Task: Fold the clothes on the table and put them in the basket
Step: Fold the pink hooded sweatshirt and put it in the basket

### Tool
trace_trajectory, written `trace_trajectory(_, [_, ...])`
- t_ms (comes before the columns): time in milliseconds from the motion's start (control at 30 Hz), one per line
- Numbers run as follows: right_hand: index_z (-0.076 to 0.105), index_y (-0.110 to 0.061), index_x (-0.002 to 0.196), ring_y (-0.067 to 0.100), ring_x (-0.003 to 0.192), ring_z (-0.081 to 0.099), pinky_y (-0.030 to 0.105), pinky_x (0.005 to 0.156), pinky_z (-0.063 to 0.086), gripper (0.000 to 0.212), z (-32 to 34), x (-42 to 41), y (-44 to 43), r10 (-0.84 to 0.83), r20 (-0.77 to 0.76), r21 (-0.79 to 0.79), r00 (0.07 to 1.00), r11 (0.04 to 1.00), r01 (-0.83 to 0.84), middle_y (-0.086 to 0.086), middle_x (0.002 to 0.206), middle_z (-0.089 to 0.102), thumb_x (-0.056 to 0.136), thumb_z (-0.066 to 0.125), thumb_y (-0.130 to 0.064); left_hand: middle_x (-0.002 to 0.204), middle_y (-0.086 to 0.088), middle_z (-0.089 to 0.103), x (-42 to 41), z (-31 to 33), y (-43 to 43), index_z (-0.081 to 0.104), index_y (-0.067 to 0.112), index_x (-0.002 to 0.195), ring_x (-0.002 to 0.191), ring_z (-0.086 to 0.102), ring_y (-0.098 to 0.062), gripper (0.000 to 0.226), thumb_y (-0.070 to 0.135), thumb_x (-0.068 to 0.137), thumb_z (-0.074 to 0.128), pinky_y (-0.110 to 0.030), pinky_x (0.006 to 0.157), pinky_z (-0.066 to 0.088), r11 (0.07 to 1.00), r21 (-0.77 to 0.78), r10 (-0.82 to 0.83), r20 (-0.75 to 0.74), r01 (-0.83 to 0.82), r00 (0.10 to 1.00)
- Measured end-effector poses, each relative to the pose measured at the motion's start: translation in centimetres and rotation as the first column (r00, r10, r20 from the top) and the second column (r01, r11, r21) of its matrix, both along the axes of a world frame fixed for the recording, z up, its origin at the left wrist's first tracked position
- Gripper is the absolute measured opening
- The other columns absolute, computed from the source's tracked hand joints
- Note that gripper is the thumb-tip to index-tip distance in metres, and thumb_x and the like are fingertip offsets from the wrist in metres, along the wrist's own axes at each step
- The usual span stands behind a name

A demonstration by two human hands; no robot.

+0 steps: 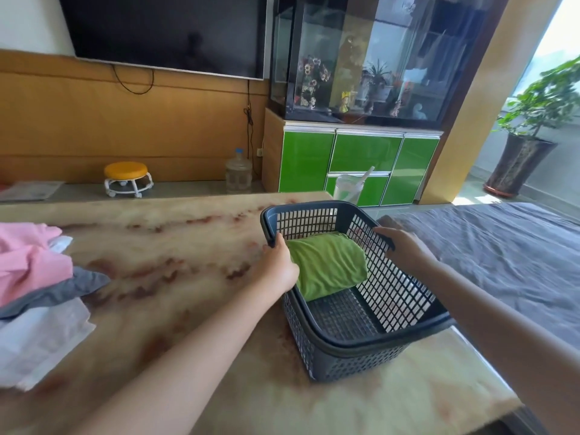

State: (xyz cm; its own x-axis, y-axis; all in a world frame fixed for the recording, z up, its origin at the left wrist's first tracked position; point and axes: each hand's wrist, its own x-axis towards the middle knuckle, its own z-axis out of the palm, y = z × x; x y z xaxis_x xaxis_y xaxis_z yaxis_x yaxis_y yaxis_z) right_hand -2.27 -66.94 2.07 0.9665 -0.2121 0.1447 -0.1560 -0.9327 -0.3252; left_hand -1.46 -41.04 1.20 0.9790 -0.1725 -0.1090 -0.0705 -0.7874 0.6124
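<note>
Left hand [276, 265]: fingers curled over the left rim of the basket [361, 335], clamped on it, one fingertip showing on top of the rim. Forearm stretched across the table [172, 246].

Right hand [403, 243]: fingers closed round the right rim of the basket near its far corner, gripping from outside. Forearm reaching in from the right.

Green cloth [329, 265]: folded, lying on the floor of the basket in its far left part, between the two hands. Just beside the left hand, below the gripped rim; touching or not, cannot tell. Apart from the right hand, with the mesh wall between. Near part of the basket floor bare.

Basket: dark, mesh-walled, standing on the table close to its right edge.

Unfolded clothes at the left edge of the table, well apart from both hands: pink garment [28, 262] on top, grey garment [62, 288] under it, white garment [40, 337] nearest.

Beyond the table: grey bedsheet [502, 255] to the right; orange stool [127, 177] and water jug [238, 171] on the floor; green cabinet [361, 158] with glass tank [361, 58] on top; television [163, 29] on the wall; potted plant [533, 127] at far right.
</note>
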Motion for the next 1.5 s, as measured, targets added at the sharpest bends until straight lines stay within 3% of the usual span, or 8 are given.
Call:
trace_trajectory(100, [0.045, -0.029, 0.141, 0.023, 0.094, 0.062, 0.023, 0.063, 0.05, 0.075, -0.4, 0.2, 0.0, -0.027, 0.016, -0.036, 1.0, 0.999, 0.027, 0.005, 0.145, 0.046, 0.081, 0.041, 0.015, 0.139, -0.016, 0.041, -0.3, 0.0, 0.2, 0.0, 0.018, 0.152, 0.082, 0.058, -0.025, 0.077, 0.013, 0.092, 0.046, -0.035, 0.058, 0.045, 0.999, -0.055, 0.006, 0.02, -0.004, 1.0])
trace_trajectory(200, [0.035, -0.033, 0.145, 0.025, 0.132, 0.044, 0.037, 0.095, 0.049, 0.078, -0.5, 0.1, 0.0, -0.034, -0.063, -0.109, 0.997, 0.994, 0.027, -0.001, 0.156, 0.027, 0.082, 0.048, 0.011, 0.127, -0.017, 0.051, -0.5, -0.3, 0.3, 0.007, 0.022, 0.152, 0.069, 0.052, -0.019, 0.076, 0.014, 0.09, 0.049, -0.028, 0.046, 0.035, 0.993, -0.12, 0.024, 0.036, -0.02, 0.999])
trace_trajectory(333, [0.023, -0.035, 0.149, 0.03, 0.145, -0.014, 0.057, 0.113, -0.002, 0.076, 0.8, -0.3, 2.0, -0.043, -0.214, -0.217, 0.976, 0.976, -0.005, -0.001, 0.16, -0.011, 0.087, 0.066, -0.02, 0.149, -0.012, 0.03, -1.0, 0.5, 1.1, 0.009, 0.022, 0.152, 0.123, 0.047, -0.028, 0.079, 0.036, 0.091, 0.057, -0.032, 0.09, 0.043, 0.978, -0.207, 0.005, 0.008, -0.004, 1.0])
trace_trajectory(533, [0.062, -0.019, 0.125, 0.024, 0.107, 0.061, 0.029, 0.092, 0.046, 0.035, 4.4, -1.3, 13.2, 0.171, 0.02, 0.18, 0.985, 0.969, -0.171, 0.001, 0.13, 0.057, 0.089, 0.064, -0.018, 0.144, -0.004, 0.045, -3.0, 4.4, 9.4, 0.045, 0.016, 0.139, 0.129, 0.044, -0.021, 0.049, 0.029, 0.093, 0.056, -0.024, 0.096, 0.035, 0.947, -0.313, 0.088, 0.062, -0.064, 0.994])
trace_trajectory(833, [0.066, 0.003, 0.109, -0.002, 0.087, 0.057, 0.02, 0.086, 0.046, 0.02, 2.8, -6.9, 37.0, 0.665, -0.06, 0.426, 0.744, 0.692, -0.584, 0.013, 0.097, 0.069, 0.093, 0.055, -0.002, 0.073, -0.003, 0.066, -11.2, -0.6, 33.2, 0.077, 0.01, 0.075, 0.073, 0.062, -0.014, 0.02, 0.001, 0.083, 0.062, -0.019, 0.067, 0.039, 0.824, -0.474, 0.277, -0.142, -0.311, 0.95])
trace_trajectory(1100, [0.056, 0.003, 0.126, 0.003, 0.086, 0.058, 0.002, 0.064, 0.04, 0.034, -5.5, -10.1, 51.1, 0.66, -0.138, 0.656, 0.739, 0.62, -0.43, 0.012, 0.117, 0.062, 0.092, 0.057, -0.001, 0.115, -0.008, 0.065, -18.0, -5.9, 45.5, 0.063, 0.006, 0.118, 0.113, 0.058, -0.025, 0.035, -0.001, 0.084, 0.058, -0.027, 0.093, 0.038, 0.84, -0.1, 0.542, 0.198, -0.533, 0.817])
trace_trajectory(1233, [0.053, 0.009, 0.125, -0.009, 0.048, 0.053, 0.004, 0.045, 0.036, 0.033, -7.0, -10.9, 55.1, 0.639, -0.133, 0.732, 0.758, 0.579, -0.359, 0.002, 0.083, 0.057, 0.092, 0.045, 0.009, 0.121, -0.02, 0.06, -17.5, -8.9, 50.1, 0.063, 0.002, 0.117, 0.123, 0.047, -0.045, 0.053, 0.0, 0.066, 0.075, -0.053, 0.1, 0.04, 0.824, 0.057, 0.517, 0.334, -0.564, 0.788])
trace_trajectory(1500, [0.054, -0.009, 0.131, 0.015, 0.085, 0.068, 0.019, 0.078, 0.049, 0.044, -8.4, -7.8, 59.4, 0.632, -0.067, 0.803, 0.772, 0.494, -0.334, 0.021, 0.102, 0.067, 0.09, 0.057, 0.004, 0.12, -0.018, 0.063, -15.3, -8.6, 53.8, 0.066, 0.009, 0.117, 0.11, 0.055, -0.047, 0.071, 0.009, 0.05, 0.091, -0.06, 0.093, 0.044, 0.839, 0.074, 0.445, 0.476, -0.539, 0.758])
